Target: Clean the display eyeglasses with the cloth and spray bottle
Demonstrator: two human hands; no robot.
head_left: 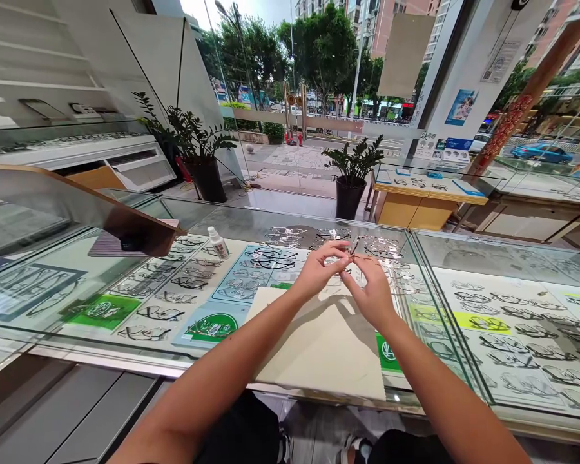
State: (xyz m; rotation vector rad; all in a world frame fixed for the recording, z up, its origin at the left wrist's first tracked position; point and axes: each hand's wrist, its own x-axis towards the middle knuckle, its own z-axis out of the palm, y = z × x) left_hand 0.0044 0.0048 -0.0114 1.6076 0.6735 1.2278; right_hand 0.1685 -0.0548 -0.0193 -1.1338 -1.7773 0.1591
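Note:
My left hand (323, 267) and my right hand (370, 287) meet above the glass counter, thumbs and fingers pinched round a small thin pair of glasses (352, 250). A thin reddish temple seems to stretch right from the fingertips; the rest is hidden by the fingers. Below both hands a cream cloth (319, 351) lies flat on the counter top (251, 222). Rows of eyeglass frames (273, 258) show through the glass.
A small white spray bottle (218, 243) stands left of the hands. Further left is a tilted mirror-like panel (87, 206) with a wooden edge. Potted plants (350, 187) stand beyond the counter, before the glass door.

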